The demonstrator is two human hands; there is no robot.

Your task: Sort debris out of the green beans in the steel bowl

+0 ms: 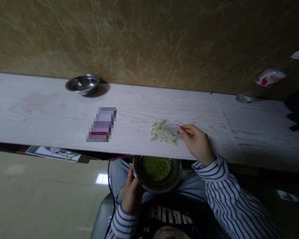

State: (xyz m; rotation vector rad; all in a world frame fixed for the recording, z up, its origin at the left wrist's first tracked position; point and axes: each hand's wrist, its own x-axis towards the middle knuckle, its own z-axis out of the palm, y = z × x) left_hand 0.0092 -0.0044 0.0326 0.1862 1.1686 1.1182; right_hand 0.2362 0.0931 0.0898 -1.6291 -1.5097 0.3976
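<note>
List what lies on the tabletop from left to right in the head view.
Steel bowl → blurred card → pale grain pile → right hand → plastic bottle lying on its side.

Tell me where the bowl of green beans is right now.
In the head view, the bowl of green beans sits low at centre on the person's lap, below the table edge, steadied by the left hand, just below the grain pile.

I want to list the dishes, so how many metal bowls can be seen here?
2. One bowl stands at the table's far edge by the wall. The other bowl, holding green grains, rests on the lap, held by the left hand.
</note>
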